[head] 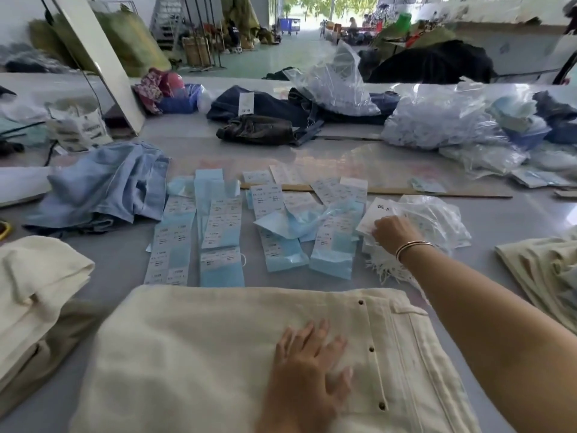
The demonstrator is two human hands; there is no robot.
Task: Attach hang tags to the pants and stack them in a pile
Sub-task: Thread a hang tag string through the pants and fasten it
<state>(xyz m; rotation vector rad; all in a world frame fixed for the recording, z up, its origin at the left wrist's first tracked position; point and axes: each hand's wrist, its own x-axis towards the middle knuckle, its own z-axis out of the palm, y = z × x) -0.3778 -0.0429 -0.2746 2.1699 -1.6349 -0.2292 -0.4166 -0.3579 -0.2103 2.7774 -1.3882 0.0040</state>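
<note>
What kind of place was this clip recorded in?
Probably a garment factory's finishing or packing area: rows of printed hang tags on a long work table, folded cream pants under the left hand, and bags of packaging.

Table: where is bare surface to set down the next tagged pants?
Bare table lies between the dark jeans and tag strips, and right of the plastic bag. The centre is crowded with tags.
</note>
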